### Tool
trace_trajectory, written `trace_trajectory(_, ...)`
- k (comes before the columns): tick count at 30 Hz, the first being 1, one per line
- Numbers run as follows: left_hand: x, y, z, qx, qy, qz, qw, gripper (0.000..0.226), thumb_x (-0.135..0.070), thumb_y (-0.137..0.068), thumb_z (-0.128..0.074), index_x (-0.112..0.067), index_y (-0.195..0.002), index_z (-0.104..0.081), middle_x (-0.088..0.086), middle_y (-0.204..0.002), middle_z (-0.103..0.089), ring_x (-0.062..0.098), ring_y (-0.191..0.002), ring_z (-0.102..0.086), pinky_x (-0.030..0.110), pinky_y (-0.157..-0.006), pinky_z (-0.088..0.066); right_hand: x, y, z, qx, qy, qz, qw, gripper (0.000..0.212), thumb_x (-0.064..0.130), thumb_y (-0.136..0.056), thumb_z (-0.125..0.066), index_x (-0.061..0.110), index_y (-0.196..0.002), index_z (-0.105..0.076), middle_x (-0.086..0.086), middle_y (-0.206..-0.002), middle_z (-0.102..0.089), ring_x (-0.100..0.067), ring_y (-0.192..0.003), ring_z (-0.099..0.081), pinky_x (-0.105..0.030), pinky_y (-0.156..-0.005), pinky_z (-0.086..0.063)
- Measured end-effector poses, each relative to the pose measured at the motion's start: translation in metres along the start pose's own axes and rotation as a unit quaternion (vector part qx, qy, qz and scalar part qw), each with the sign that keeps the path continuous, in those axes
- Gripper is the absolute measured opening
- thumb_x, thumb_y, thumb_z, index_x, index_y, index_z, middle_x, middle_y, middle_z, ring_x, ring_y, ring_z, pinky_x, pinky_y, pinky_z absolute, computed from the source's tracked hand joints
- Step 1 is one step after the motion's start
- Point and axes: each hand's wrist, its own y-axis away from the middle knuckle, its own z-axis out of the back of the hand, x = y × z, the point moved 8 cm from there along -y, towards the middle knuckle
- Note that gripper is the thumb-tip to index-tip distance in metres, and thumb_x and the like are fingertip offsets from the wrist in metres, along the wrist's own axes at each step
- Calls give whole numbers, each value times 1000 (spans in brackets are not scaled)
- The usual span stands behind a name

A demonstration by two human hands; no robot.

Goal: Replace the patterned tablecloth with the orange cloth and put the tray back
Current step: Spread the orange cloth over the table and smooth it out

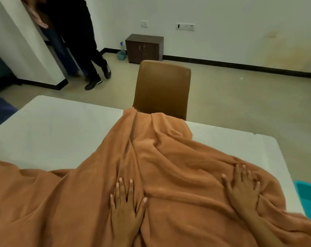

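The soft, fleecy orange cloth (160,157) lies bunched across the white rectangular counter (53,132), with a long ridge of folds running from the near edge to the far side, where one end hangs over in front of the brown moulded chair (162,90). Large areas of the counter are left bare to the left and at the far right corner. No patterned tablecloth is seen on the counter, so the step in hand is judged to be the spreading and smoothing of the orange cloth.

The left hand (126,209) is laid flat on the cloth beside the central ridge, fingers spread and nothing pinched. The right hand (244,188) is also pressed palm-down, fingers fanned over a crease near the right side; no fabric is gripped by either hand.

For a good result, the folds are best pushed outward from the middle, the palms being kept flat so that the pile is not dragged into new wrinkles. The bunched ridge probably needs to be lifted by its edges and drawn toward the bare left side, since pressing alone will not cover it. A turquoise object (310,198), perhaps the tray, is glimpsed at the right edge, just beyond the counter.
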Motion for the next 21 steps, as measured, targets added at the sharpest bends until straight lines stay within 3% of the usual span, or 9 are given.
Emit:
trace_trajectory(3, 2, 1, -1, 0, 3, -2, 1000, 80, -69, -90, -13, -17, -147, -31, 11, -158, -16, 26, -142, -22, 47, -109, -18, 1, 7, 12, -16, -46, -113, 992, 84, 67, -88, -6, 9, -148, -21, -16, -156, -17, -32, -144, -11, -63, -111, -7)
trace_trajectory(6, 0, 2, -1, 10, 4, -4, 1000, 81, -69, -89, -13, -16, -148, -29, 11, -158, -14, 26, -142, -21, 47, -110, -17, 56, 10, 22, -63, -74, 9, 995, 71, 59, -93, -24, 12, -146, -27, -12, -157, -15, -30, -145, -4, -59, -111, 6)
trace_trajectory(9, 4, 7, 0, 19, 6, -8, 1000, 80, -69, -89, -15, -18, -149, -27, 9, -158, -15, 25, -142, -21, 45, -110, -14, 98, 21, -6, 13, -41, 137, 990, 79, 68, -87, -8, 23, -151, -5, -1, -159, -2, -23, -146, 0, -53, -112, 8)
trace_trajectory(11, 11, 12, 0, 17, 1, -20, 1000, 79, -69, -89, -16, -19, -149, -25, 7, -158, -14, 25, -142, -22, 43, -110, -13, 108, 41, -26, 40, 0, 183, 982, 80, 70, -87, -5, 22, -151, -7, -2, -158, -8, -24, -146, -8, -56, -114, -2)
trace_trajectory(13, 17, 17, 0, 22, -2, -26, 999, 77, -69, -90, -15, -21, -150, -24, 4, -159, -12, 23, -142, -22, 43, -110, -14, 115, 71, -34, 49, -3, 213, 976, 75, 65, -90, -15, 21, -150, -20, -3, -157, -18, -26, -143, -20, -55, -111, -9)
trace_trajectory(15, 16, 19, 6, 2, 21, 3, 1000, 77, -69, -90, -13, -21, -150, -24, 1, -159, -8, 22, -143, -20, 46, -111, -16, 125, 107, -36, 42, -30, 252, 966, 69, 63, -91, -19, 23, -148, -27, -2, -155, -24, -24, -141, -24, -50, -111, -7)
trace_trajectory(17, -1, 17, 21, -42, 57, 35, 997, 80, -67, -91, -13, -14, -150, -20, 3, -159, -4, 22, -146, -10, 47, -115, -10, 136, 140, -29, 43, -78, 297, 951, 62, 61, -93, -20, 28, -144, -36, 0, -149, -37, -20, -135, -36, -42, -109, -19)
trace_trajectory(19, -41, 13, 40, -73, 62, 4, 995, 78, -61, -93, -20, -9, -151, -12, 7, -159, -2, 21, -147, -3, 40, -118, 3, 140, 146, 3, 28, -162, 315, 935, 51, 57, -95, -27, 32, -135, -47, 2, -125, -62, -14, -107, -60, -31, -90, -45)
trace_trajectory(21, -92, 3, 46, -63, 68, -68, 993, 73, -53, -95, -27, -11, -152, -8, 7, -159, -1, 20, -147, -2, 35, -118, 8, 136, 125, 42, -26, -240, 292, 925, 42, 48, -97, -35, 27, -125, -57, 2, -96, -71, -11, -79, -65, -29, -71, -53)
